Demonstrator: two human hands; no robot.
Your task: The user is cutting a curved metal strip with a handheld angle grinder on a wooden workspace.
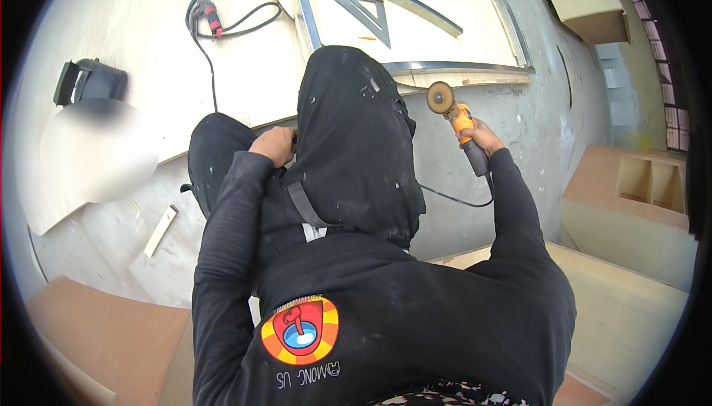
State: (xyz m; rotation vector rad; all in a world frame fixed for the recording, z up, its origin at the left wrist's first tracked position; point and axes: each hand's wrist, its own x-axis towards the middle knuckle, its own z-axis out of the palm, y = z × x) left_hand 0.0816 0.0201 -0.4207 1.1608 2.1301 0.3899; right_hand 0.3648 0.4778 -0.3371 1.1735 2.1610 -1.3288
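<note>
My right hand is closed around the body of a yellow and dark angle grinder, off to the right of my knee. Its round, brownish disc points up toward a metal frame. A dark cord runs from the grinder's rear back toward my legs. My left hand rests between my thighs with its fingers curled; their tips are hidden, and whether they hold anything cannot be made out. Inside the frame lie a grey triangular square and a small yellow-orange pencil.
A pale plywood sheet lies ahead, bearing a red and black tool with a looped cable. A dark container-like object stands at the left. A wood strip lies on the floor. Wooden cabinets stand at the right.
</note>
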